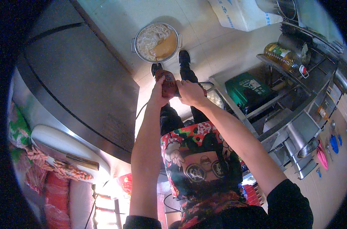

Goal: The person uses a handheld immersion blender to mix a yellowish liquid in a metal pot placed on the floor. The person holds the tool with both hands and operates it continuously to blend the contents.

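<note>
A dark red power tool (167, 83), seemingly a corded drill, is held between both hands. My left hand (159, 92) grips its body, the thumb on top. My right hand (189, 92) is closed around its rear part, with a bit of red showing beyond the wrist. From the tool's front a thin shaft runs down to a two-handled metal pot (135, 43) on the floor, in front of the shoes. Tan liquid (166, 45) with pale foam over much of its surface fills the pot. Whatever is on the shaft's submerged end is hidden.
A stainless steel cabinet (84, 74) stands at left, with a cleaver (82, 161) and meat strips on a white board (102, 166). At right, a metal rack (236, 107) holds a green box (248, 87) and an oil jug (282, 58). Behind the right wrist sits a bowl (216, 98).
</note>
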The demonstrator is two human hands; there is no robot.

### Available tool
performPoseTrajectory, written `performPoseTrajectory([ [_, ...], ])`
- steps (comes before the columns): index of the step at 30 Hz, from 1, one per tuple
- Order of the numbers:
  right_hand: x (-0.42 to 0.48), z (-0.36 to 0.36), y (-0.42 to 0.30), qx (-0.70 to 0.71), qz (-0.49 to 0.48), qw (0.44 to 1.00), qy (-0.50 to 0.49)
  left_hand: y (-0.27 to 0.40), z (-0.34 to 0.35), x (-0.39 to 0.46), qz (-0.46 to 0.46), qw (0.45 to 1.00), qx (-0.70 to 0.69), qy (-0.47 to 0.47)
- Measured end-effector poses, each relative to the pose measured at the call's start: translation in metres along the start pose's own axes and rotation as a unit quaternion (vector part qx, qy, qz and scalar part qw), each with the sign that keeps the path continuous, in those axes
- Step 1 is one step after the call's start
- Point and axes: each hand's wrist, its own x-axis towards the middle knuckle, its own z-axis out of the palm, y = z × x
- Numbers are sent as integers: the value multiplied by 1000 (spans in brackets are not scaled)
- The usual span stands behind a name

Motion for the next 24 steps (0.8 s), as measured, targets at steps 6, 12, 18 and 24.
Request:
performPoseTrajectory([
  [6, 1, 0, 2, 0, 17, 1000, -8, 0, -2, 1, -5, 1000, 1, 3],
  [12, 1, 0, 3, -9, -8, 1000, -3, -1, -9, 6, -8, 1000, -9, -20],
  [18, 2, -2, 3, -17, -2, 1000, -4, -1, -6, 4, 0, 999, -14, -31],
  [24, 4, 0, 3, -19, -1, 1000, -12, -1, -11, 6, 0, 1000, -14, -20],
])
